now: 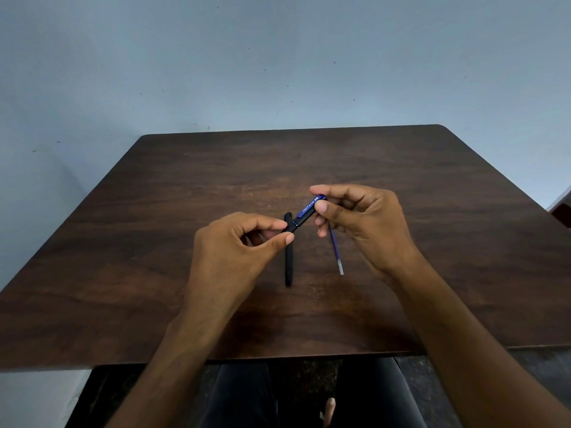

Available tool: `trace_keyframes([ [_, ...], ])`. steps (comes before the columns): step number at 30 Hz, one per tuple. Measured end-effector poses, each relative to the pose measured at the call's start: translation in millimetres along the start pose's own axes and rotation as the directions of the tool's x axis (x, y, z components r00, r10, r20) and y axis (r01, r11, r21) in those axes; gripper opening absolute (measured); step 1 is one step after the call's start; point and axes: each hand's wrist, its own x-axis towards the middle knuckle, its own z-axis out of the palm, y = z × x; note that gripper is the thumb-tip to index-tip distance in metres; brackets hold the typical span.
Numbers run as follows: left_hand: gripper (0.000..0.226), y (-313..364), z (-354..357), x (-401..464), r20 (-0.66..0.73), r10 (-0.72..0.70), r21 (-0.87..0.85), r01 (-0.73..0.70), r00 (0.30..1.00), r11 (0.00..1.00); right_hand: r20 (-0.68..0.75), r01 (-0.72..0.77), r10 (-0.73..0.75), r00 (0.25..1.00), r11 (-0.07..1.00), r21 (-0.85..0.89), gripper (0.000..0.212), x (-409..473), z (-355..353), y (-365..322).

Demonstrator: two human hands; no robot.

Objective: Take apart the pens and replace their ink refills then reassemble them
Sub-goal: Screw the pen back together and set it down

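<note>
A black pen with a blue clip [304,215] is held tilted above the dark wooden table [401,180], between both hands. My left hand [234,251] pinches its lower black end between thumb and forefinger. My right hand [361,223] pinches the clip end between thumb and forefinger. A second black pen [288,267] lies on the table below, pointing toward me, its far end behind the held pen. A thin blue ink refill [336,253] with a pale tip slants down from under my right hand's fingers; whether those fingers hold it or it lies on the table is unclear.
The table's near edge [278,356] runs just before my lap. A pale blue wall [278,72] stands behind the table. A dark reddish object [564,213] shows at the far right edge.
</note>
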Motion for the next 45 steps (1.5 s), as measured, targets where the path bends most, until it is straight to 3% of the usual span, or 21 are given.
trace_keyframes([
  [24,0.021,6.5,1.9,1.0,-0.030,0.023,0.021,-0.023,0.999,1.000,-0.003,-0.032,0.032,0.999,0.999,0.044,0.026,4.8,5.9,-2.2],
  [33,0.017,7.6,4.2,0.8,-0.037,0.034,0.044,-0.032,0.999,0.999,-0.012,-0.087,0.089,0.996,0.991,0.101,0.035,5.6,7.0,-0.5],
  [45,0.012,-1.6,-1.3,8.0,-0.062,-0.064,0.025,0.066,0.996,0.998,-0.008,-0.118,0.119,0.993,0.989,0.084,0.042,9.7,5.8,-2.2],
])
